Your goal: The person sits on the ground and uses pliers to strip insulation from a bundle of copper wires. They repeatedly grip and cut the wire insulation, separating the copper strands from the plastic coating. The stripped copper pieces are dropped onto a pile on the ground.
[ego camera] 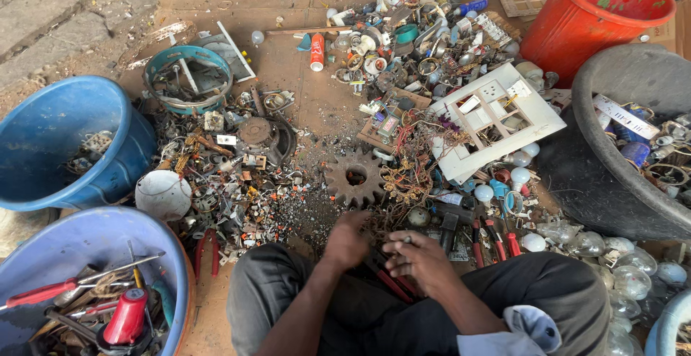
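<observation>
At near edge of cardboard floor mat, over lap: right hand [421, 259] grip pinched on small metal bit, fingers curled tight. Left hand [347, 241] closed over tangle of copper wire [392, 215], exact hold hidden. Red-handled pliers [385, 273] under both hands. Rusty gear [354, 177] just beyond. Best practice here, I'd judge: brace wire with left, pull short and straight, keep scraps over mat.

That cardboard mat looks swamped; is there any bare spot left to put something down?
Yes: a bare strip of cardboard runs between the teal ring and the red-and-white tube, down towards the rusty gear. Around both hands and under the white switch plate it is packed.
</observation>
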